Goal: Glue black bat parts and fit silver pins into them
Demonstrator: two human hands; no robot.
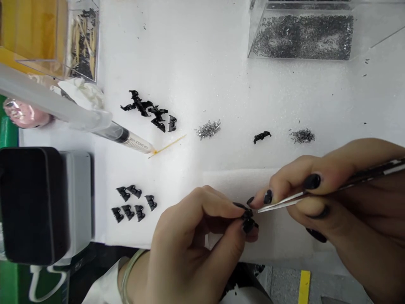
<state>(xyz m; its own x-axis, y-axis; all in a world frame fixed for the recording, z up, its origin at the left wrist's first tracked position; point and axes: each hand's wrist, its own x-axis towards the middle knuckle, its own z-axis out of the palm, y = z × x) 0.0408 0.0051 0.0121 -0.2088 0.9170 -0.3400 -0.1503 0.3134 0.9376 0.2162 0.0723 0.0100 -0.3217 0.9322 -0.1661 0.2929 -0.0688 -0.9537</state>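
Observation:
My left hand (196,236) pinches a small black plastic piece (248,214) between thumb and fingertips; the fingers and dark nails hide much of it. Slim metal tweezers (281,202) are gripped in my right hand (344,198), their tips close beside the piece. Whether the tips hold anything is too small to tell. Above the hands lie a single black piece (262,137), a pile of tiny dark metal bits (303,135) and a pile of shinier tiny bits (208,129). Several similar black pieces (128,211) are spread out at the lower left.
More black pieces (139,103) lie heaped at upper left. A syringe (126,137) points at a thin yellow stick (169,145). Clear boxes stand at the back: one of tiny metal bits (303,38), another of sticks (82,46). A black device (31,202) sits at left.

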